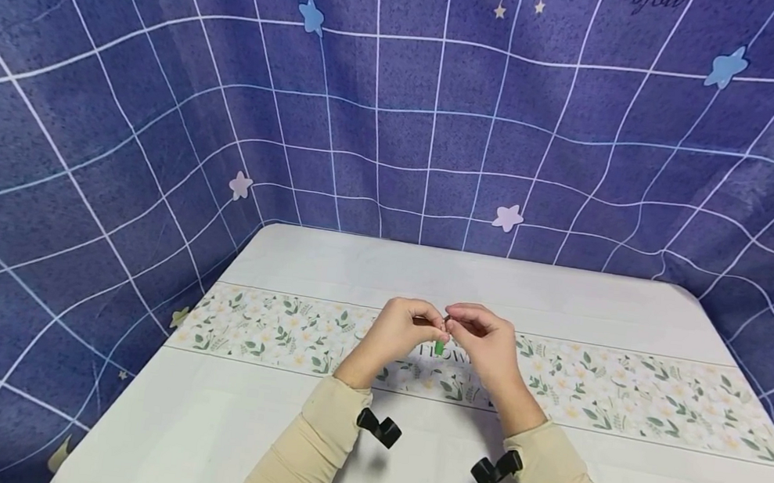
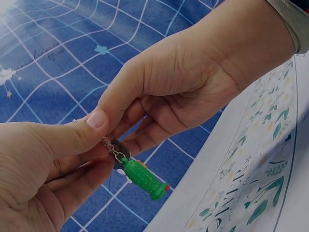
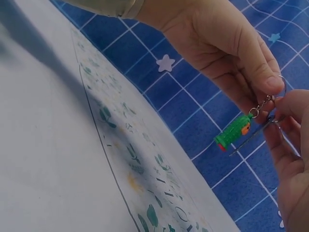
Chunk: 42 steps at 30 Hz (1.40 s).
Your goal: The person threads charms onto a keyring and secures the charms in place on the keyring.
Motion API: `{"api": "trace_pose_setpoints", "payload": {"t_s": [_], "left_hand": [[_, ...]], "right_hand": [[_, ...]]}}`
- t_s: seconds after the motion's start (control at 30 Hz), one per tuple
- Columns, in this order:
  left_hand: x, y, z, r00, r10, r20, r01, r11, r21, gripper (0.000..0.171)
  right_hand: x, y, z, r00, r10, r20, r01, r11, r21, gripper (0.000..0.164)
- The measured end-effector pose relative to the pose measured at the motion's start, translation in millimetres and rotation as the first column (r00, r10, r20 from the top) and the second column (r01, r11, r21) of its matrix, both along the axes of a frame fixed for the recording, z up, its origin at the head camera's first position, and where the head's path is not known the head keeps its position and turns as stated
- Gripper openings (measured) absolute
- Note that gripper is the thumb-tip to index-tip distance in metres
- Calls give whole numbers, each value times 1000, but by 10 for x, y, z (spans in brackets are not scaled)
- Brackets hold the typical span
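A keychain with a green, bumpy, cactus-like charm [image 2: 145, 179] hangs between both hands, above the table. The charm has a red end and a small orange patch [image 3: 246, 128]. From its top a short silver chain [image 2: 108, 145] runs up to the fingertips, where part of a thin metal ring [image 3: 284, 83] shows. Beside the charm a thin, dark, flat metal piece, like a key [image 3: 248, 140], sticks out. My left hand [image 1: 406, 330] pinches the keychain at its ring end between thumb and fingers. My right hand [image 1: 486, 342] pinches it there too, fingertips close to the left ones, hiding most of the ring.
Under the hands lies a white table [image 1: 213, 412] with a printed floral band [image 1: 599, 382] across it. A blue curtain [image 1: 400, 117] with a grid and stars hangs behind and at the sides. Each sleeved wrist carries a black camera mount [image 1: 378, 427].
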<state>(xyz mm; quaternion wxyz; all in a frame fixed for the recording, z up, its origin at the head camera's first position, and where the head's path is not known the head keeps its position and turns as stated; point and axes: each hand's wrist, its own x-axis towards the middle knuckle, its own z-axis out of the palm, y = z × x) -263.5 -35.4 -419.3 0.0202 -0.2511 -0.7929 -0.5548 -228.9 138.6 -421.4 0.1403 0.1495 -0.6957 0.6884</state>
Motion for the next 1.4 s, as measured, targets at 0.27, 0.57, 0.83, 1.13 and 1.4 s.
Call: {"api": "trace_pose_setpoints", "payload": {"t_s": [0.27, 0.57, 0.83, 1.13, 1.4], "left_hand": [[-5, -30, 3, 997, -40, 67, 35, 996, 78, 12], [-22, -23, 5, 999, -46, 23, 46, 999, 8, 12], [-23, -19, 10, 999, -43, 3, 43, 998, -35, 9], [-15, -32, 20, 1000, -12, 5, 13, 998, -61, 9], [-18, -48, 39, 996, -18, -86, 4, 986, -167, 7]], "right_hand": [[-3, 32, 23, 999, -11, 51, 11, 1000, 11, 18], [-11, 77, 72, 1000, -1, 22, 0, 998, 66, 12], [-40, 82, 39, 1000, -17, -17, 19, 997, 77, 10], [-177, 105, -177, 975, -94, -200, 140, 964, 226, 7], [-196, 112, -183, 922, -63, -383, 206, 916, 345, 17]]}}
